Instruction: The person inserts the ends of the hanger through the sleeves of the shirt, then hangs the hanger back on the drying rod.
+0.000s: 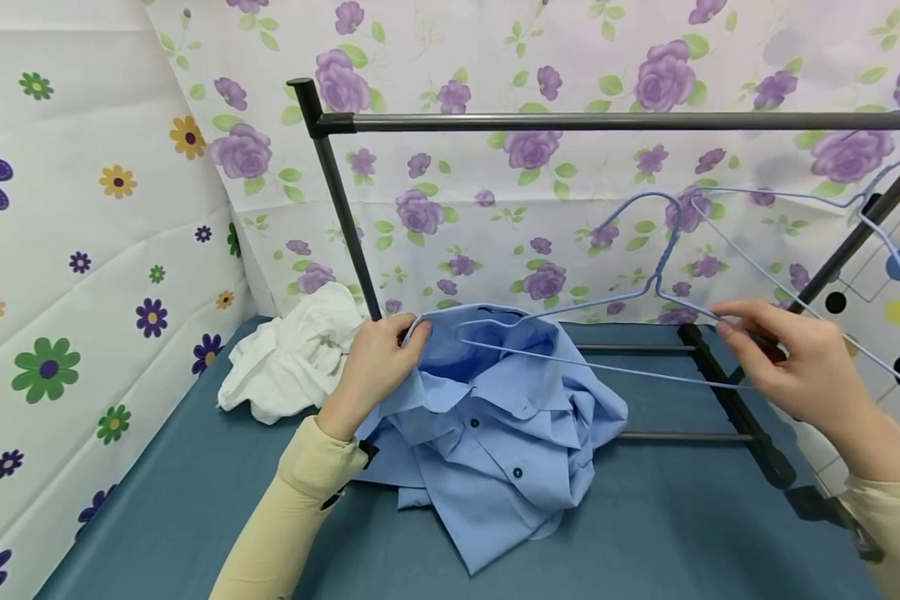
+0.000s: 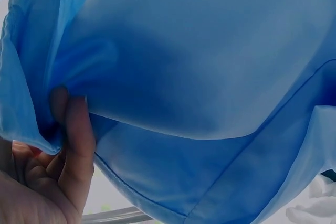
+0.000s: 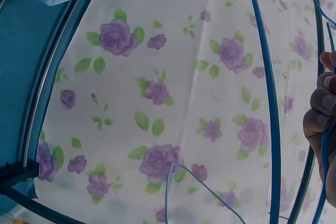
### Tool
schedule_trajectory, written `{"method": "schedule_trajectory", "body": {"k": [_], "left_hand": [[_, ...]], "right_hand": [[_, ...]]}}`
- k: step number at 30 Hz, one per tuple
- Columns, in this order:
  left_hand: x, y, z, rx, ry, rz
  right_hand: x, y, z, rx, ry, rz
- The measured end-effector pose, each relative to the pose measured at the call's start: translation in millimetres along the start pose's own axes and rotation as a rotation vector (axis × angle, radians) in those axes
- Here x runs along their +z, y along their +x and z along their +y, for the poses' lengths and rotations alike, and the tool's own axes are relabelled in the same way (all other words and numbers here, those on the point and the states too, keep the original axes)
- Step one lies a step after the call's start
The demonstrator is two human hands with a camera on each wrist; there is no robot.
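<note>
A blue button-up shirt (image 1: 521, 437) lies crumpled on the table, its collar raised towards the rack. My left hand (image 1: 378, 358) grips the left side of the collar; in the left wrist view its fingers (image 2: 80, 150) pinch the shirt fabric (image 2: 210, 87). Between thumb and fingers, my right hand (image 1: 806, 362) holds a light blue wire hanger (image 1: 673, 242) by its right shoulder. The hanger's hook points up and its left end lies within the neck opening. In the right wrist view my hand (image 3: 321, 108) shows only at the right edge, around the wire.
A black garment rack (image 1: 607, 122) stands behind the shirt, its base (image 1: 738, 408) on the table at right. A second blue hanger (image 1: 881, 171) hangs at the bar's right end. Bunched white cloth (image 1: 288, 358) lies left of the shirt. Flowered sheets (image 1: 457, 225) enclose the table.
</note>
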State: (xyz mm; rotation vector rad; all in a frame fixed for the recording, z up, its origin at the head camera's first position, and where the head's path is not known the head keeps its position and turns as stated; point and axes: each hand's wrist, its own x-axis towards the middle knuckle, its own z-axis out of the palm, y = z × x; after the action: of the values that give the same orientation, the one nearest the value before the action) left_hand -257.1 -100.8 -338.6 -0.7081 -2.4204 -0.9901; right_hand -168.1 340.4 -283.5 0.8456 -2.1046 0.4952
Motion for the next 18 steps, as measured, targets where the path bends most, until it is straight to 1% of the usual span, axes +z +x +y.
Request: {"method": "schedule_trajectory", "body": {"k": [7, 18], "left_hand": [[-0.6, -0.9, -0.5, 0.013, -0.006, -0.001], [0.7, -3.3, -0.1, 0.033, -0.007, 0.014]], "right_hand": [[11.7, -2.4, 1.4, -0.004, 0.092, 0.002], [28.5, 3.4, -5.1, -0.045, 0.137, 0.009]]}}
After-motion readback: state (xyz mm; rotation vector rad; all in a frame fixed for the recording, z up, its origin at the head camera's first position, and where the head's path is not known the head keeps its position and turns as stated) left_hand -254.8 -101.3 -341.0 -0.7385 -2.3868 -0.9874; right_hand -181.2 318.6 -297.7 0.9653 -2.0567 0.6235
